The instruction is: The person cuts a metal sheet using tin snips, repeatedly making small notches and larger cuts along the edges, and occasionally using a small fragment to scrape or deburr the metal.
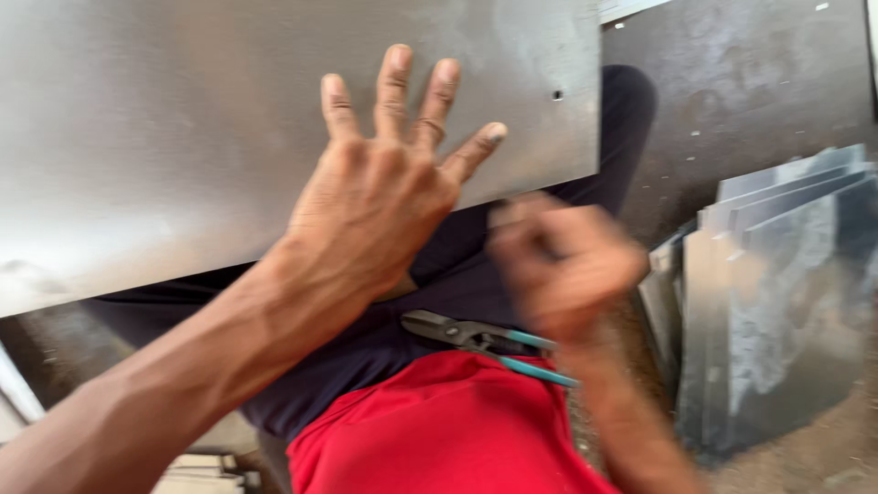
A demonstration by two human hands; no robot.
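A large grey metal sheet (183, 119) lies across my lap and reaches to the left edge of view. My left hand (384, 183) rests flat on its near edge with fingers spread, holding nothing. My right hand (562, 261) is blurred by motion, just below the sheet's right corner, with its fingers curled; I cannot make out anything in it. Tin snips with teal handles (485, 343) lie on my dark trousers, right under the right hand. A small hole (557, 94) shows near the sheet's right edge.
A stack of cut metal sheets (777, 293) leans upright at the right. My red shirt (439, 430) fills the bottom centre. Dusty concrete floor (750, 82) lies beyond the sheet, with more flat pieces (197, 471) at the lower left.
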